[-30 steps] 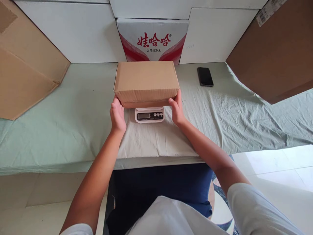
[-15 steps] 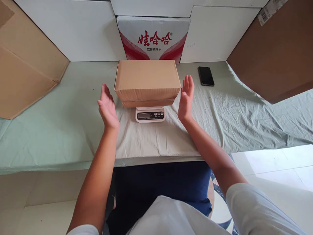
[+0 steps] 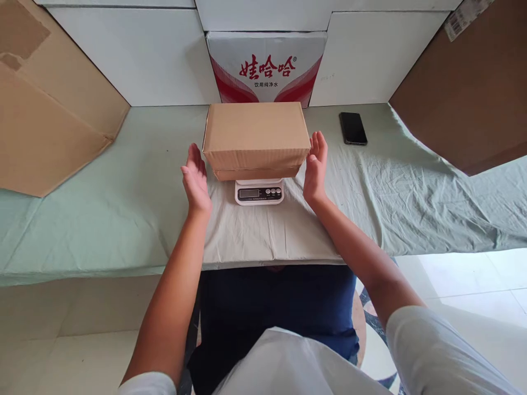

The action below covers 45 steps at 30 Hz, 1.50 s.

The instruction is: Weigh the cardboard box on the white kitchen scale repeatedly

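A closed brown cardboard box rests on top of a white digital kitchen scale, overhanging it on both sides. Only the scale's front panel shows, with a dark display and several buttons; no digits can be read. My left hand stands upright by the box's left side, palm inward, fingers straight, a small gap between. On the other side my right hand is held the same way, its fingertips partly behind the box's right edge; whether they touch it I cannot tell. Neither hand grasps anything.
A black smartphone lies right of the box on the green cloth. Behind stands a white and red printed carton among white panels. Large brown cardboard sheets rise at the left and right.
Both hands have moved closer to the sides of the box, the left one more clearly. The whole view has shifted slightly, while box and scale stay together in place.
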{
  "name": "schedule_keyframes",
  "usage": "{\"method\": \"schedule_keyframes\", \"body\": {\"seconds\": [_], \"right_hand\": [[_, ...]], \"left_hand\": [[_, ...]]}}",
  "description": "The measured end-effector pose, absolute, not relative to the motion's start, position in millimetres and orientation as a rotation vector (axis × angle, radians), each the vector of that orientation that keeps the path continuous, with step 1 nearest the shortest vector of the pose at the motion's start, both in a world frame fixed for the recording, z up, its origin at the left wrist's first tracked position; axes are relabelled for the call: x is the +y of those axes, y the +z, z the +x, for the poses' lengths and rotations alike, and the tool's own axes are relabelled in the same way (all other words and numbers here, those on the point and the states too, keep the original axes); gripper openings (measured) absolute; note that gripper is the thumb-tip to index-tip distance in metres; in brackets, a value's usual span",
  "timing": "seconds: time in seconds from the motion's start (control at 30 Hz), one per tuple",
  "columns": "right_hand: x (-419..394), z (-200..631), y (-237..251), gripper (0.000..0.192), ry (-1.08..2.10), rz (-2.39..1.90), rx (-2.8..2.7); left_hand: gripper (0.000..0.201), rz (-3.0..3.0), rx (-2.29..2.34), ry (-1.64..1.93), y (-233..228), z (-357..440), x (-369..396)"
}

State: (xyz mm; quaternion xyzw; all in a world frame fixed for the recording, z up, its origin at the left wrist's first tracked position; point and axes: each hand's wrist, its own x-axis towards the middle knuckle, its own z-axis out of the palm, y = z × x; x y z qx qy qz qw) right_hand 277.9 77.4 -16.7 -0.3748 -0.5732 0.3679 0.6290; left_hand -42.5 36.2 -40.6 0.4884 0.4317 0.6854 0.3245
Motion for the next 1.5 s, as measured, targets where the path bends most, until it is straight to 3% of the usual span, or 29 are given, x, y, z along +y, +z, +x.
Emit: {"method": "schedule_keyframes", "body": {"seconds": [0.47,1.0,1.3,1.5], "right_hand": [[82,280,-30,0.099,0.906,-0.867,-1.409],[65,267,-13,0.104,1.032,-0.838,-1.434],[57,262,-3,0.095,1.062,-0.831,-1.431],[75,258,12,0.107,0.98,-0.805,-1.5]], "left_hand": [[0.107,1.276,1.065,1.777,-24,-21,28],[0.108,1.324,1.138,1.697,-21,-18,20],[0.102,1.355,1.092,1.721,-11,-7,14],[0.106,1.354,1.081,1.696,1,-21,28]]}}
